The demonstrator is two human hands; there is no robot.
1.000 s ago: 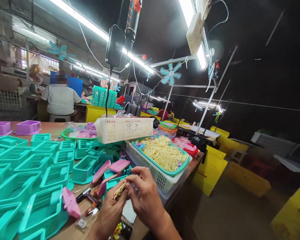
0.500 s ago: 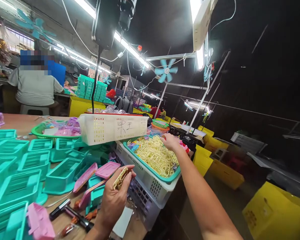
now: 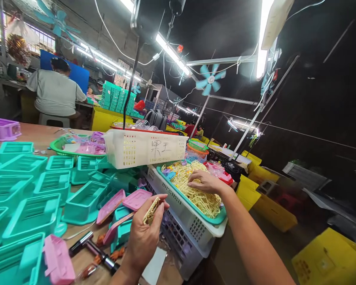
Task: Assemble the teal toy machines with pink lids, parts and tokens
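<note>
My left hand (image 3: 144, 233) is closed around several thin, pale yellow plastic pieces (image 3: 152, 211), held in a small stack between thumb and fingers. To its right, my right hand (image 3: 206, 182) rests over a heap of similar pale yellow plastic pieces (image 3: 185, 174), fingers loosely bent and fingertips at the heap. I see nothing clearly gripped in it. The heap fills a teal basket (image 3: 182, 198), which sits on a white perforated crate (image 3: 195, 227). A few blue and orange bits lie at the heap's left end.
Teal plastic boxes (image 3: 32, 215) cover the table's left side, with pink plastic parts (image 3: 57, 259) and a black-and-silver tool (image 3: 91, 249) nearer me. A white bin (image 3: 145, 148) stands behind the basket. Yellow boxes (image 3: 329, 257) stand on the right. A person (image 3: 55, 93) sits far left.
My right hand has come back from the far end of the heap and lower over its middle. My left hand keeps its hold on the pieces. The whole view has shifted a little.
</note>
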